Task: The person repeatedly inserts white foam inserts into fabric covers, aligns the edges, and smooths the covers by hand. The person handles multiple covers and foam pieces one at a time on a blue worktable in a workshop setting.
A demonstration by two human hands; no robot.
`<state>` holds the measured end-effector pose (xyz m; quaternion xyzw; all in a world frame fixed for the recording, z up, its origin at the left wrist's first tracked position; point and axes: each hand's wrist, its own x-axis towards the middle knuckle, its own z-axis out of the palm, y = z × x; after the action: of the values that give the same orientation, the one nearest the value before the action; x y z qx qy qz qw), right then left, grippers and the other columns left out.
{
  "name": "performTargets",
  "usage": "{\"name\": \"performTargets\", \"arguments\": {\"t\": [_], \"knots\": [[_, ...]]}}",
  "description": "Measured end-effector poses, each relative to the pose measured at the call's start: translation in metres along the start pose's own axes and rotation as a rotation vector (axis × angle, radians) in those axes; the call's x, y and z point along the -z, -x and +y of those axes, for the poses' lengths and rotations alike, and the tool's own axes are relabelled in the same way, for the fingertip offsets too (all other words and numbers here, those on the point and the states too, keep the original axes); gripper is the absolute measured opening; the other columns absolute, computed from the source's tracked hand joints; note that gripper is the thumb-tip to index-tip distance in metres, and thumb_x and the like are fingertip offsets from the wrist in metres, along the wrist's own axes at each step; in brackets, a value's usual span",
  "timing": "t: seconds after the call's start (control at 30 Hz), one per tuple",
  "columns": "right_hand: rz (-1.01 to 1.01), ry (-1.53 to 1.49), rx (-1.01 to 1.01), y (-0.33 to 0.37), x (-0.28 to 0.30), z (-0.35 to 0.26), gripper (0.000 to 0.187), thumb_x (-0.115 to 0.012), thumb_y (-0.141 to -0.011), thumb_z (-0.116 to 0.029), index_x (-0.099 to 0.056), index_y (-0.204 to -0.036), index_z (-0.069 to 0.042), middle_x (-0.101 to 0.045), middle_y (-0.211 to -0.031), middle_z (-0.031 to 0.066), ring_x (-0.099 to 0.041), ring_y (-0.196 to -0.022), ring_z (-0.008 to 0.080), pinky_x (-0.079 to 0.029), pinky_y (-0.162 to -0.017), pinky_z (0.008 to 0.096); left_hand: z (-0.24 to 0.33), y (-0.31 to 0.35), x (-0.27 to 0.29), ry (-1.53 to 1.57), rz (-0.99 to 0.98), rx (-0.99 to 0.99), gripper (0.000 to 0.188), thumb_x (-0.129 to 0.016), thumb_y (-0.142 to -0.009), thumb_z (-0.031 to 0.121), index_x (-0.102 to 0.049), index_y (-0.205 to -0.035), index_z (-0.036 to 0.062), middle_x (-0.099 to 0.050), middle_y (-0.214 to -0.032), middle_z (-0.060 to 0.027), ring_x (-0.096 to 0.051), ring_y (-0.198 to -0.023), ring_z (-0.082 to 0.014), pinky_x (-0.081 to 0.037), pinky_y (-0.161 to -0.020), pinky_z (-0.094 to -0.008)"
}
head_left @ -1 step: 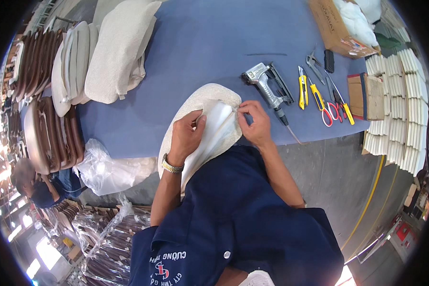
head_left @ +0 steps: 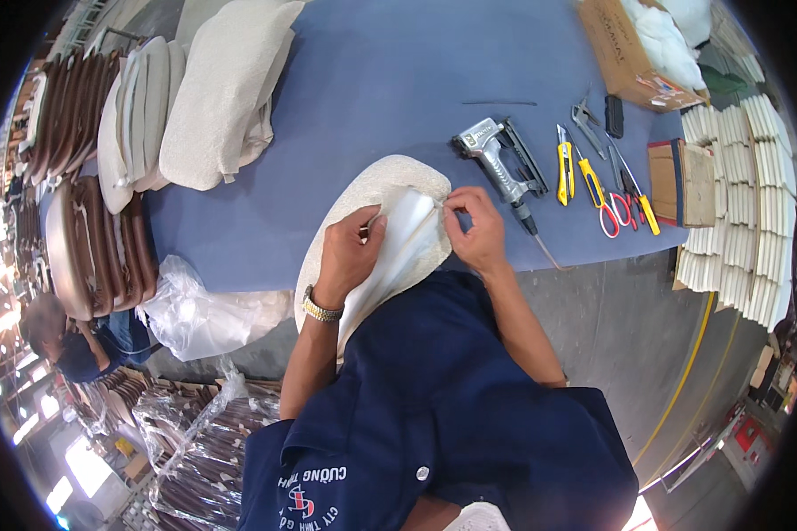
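Note:
A cream, textured fabric cushion cover rests partly on the table's near edge and partly against my body, with its opening facing me. Smooth white padding shows between the parted edges. My left hand, a watch on its wrist, pinches the left edge of the opening between thumb and fingers. Across from it, my right hand pinches the fabric at the right edge, near the upper corner. To the right of that hand lies a silver staple gun with a hose attached.
Yellow utility knives, red-handled scissors and other hand tools lie at right. Beyond are a carton of white stuffing, a smaller box and stacked white pieces. Cream cushions and brown cushions stand left; a person is beyond.

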<state>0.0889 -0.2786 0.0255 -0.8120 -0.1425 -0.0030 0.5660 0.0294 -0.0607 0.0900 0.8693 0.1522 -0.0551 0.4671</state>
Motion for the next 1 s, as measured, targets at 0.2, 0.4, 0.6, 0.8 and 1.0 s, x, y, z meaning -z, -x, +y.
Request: {"name": "performTargets", "arguments": {"t": [0.2, 0.4, 0.6, 0.8, 1.0], "knots": [[-0.049, 0.136, 0.052, -0.02, -0.003, -0.011, 0.013, -0.074, -0.087, -0.008, -0.071, -0.099, -0.002, -0.063, -0.105, 0.0107, -0.065, -0.085, 0.0221, -0.053, -0.072, 0.0319, -0.018, 0.006, -0.005, -0.013, 0.063, -0.114, 0.027, -0.07, -0.093, 0.019, -0.073, -0.112, -0.001, -0.074, -0.091, -0.0216, -0.072, -0.073, -0.0318, -0.056, -0.069, -0.0356], [-0.113, 0.117, 0.02, -0.022, -0.001, 0.001, 0.009, -0.072, -0.09, -0.008, -0.071, -0.098, -0.004, -0.063, -0.108, 0.0113, -0.066, -0.086, 0.0238, -0.053, -0.072, 0.0341, -0.014, 0.013, 0.009, -0.156, 0.037, 0.024, 0.019, -0.068, -0.094, 0.016, -0.063, -0.086, 0.0, -0.059, -0.071, -0.024, -0.059, -0.057, -0.0353, -0.044, -0.055, -0.0413], [-0.084, 0.07, 0.013, -0.019, -0.003, 0.009, 0.009, -0.071, -0.091, -0.009, -0.069, -0.097, -0.003, -0.064, -0.109, 0.0118, -0.066, -0.083, 0.0241, -0.054, -0.073, 0.0352, -0.039, 0.013, -0.008, -0.127, 0.209, -0.152, 0.029, -0.069, -0.097, 0.023, -0.071, -0.108, -0.0035, -0.057, -0.065, -0.0188, -0.045, -0.052, -0.02, -0.04, -0.052, -0.0361], [0.085, 0.033, -0.075, -0.032, 0.031, 0.04, 0.014, -0.072, -0.093, -0.014, -0.069, -0.098, -0.001, -0.068, -0.099, 0.0119, -0.068, -0.079, 0.0211, -0.055, -0.073, 0.032, -0.109, 0.033, 0.032, 0.192, 0.203, 0.159, 0.037, -0.065, -0.103, 0.028, -0.07, -0.125, -0.0012, -0.075, -0.099, -0.0119, -0.07, -0.088, -0.0145, -0.054, -0.079, -0.0291], [0.335, 0.192, -0.25, -0.062, 0.111, 0.095, 0.021, -0.072, -0.094, -0.02, -0.069, -0.107, -0.003, -0.072, -0.092, 0.01, -0.07, -0.082, 0.021, -0.055, -0.076, 0.0333, -0.273, 0.132, 0.075, -0.005, 0.275, 0.575, 0.052, -0.063, -0.102, 0.041, -0.066, -0.13, -0.0035, -0.074, -0.112, -0.0143, -0.068, -0.1, -0.0206, -0.053, -0.088, -0.0326]]}}
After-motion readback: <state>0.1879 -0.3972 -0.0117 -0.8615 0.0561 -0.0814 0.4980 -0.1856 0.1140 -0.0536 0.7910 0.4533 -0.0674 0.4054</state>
